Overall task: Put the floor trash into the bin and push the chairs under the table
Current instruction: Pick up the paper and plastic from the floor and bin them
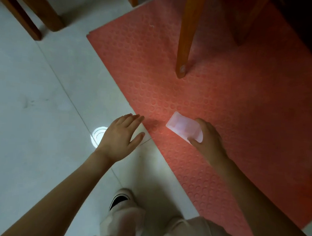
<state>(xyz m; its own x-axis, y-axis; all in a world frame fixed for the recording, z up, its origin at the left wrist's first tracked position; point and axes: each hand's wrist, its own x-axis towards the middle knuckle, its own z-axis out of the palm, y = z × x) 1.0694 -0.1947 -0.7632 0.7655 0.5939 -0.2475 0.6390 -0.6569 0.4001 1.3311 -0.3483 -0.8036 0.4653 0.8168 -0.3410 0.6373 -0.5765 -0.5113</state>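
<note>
Right hand (209, 137) closed in a grip on the plastic cup (184, 129) over the red mat (225, 104); left hand (121, 135) open, empty; best lifted gently, uncrushed, before seeking the bin

**Hidden, cropped and unclear**

The right hand (208, 137) covers the near end of the translucent plastic cup (183, 128), so the cup's rim and the fingers behind it cannot be seen; whether the cup touches the red mat (226, 96) beneath the grip cannot be told. Beyond that grip, the orange chair leg (187, 37) runs out of the top edge, its seat out of sight. Farther left, two brown legs (39, 6) are likewise cropped at the top. The dark corner far right of the grip shows no detail. Near the left hand (122, 137), a bright glare patch (98, 135) washes out the floor. The trouser legs (190, 233) at the bottom edge are blurred, half hiding a shoe (120, 199).
</note>
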